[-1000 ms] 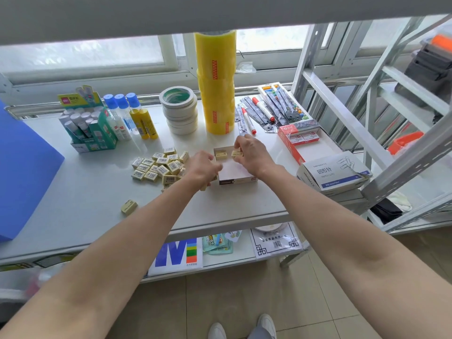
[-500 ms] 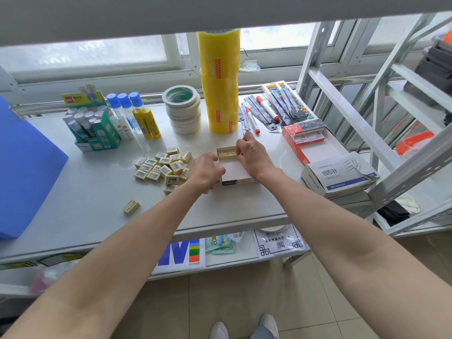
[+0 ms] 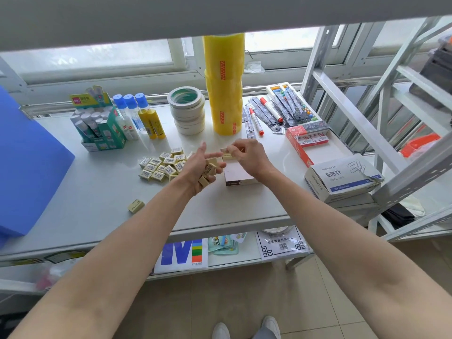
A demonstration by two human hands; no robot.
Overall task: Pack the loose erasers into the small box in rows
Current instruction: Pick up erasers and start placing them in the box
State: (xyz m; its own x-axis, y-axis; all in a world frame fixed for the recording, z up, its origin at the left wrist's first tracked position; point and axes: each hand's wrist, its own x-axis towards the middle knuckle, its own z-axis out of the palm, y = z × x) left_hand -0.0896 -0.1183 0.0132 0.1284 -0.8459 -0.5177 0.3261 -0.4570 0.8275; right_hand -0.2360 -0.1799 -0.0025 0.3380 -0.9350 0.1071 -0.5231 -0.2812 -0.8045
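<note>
Erasers, small pale-yellow blocks (image 3: 209, 170), sit stacked in my left hand (image 3: 200, 167) at frame centre; my right hand (image 3: 247, 156) pinches one over the small white cardboard box (image 3: 238, 173), whose long axis runs up-frame.

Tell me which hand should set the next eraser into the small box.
Right. The right hand already hovers over the far end of the small box, pinching an eraser. The left hand sits beside the box, its grip full of spare erasers.
</note>
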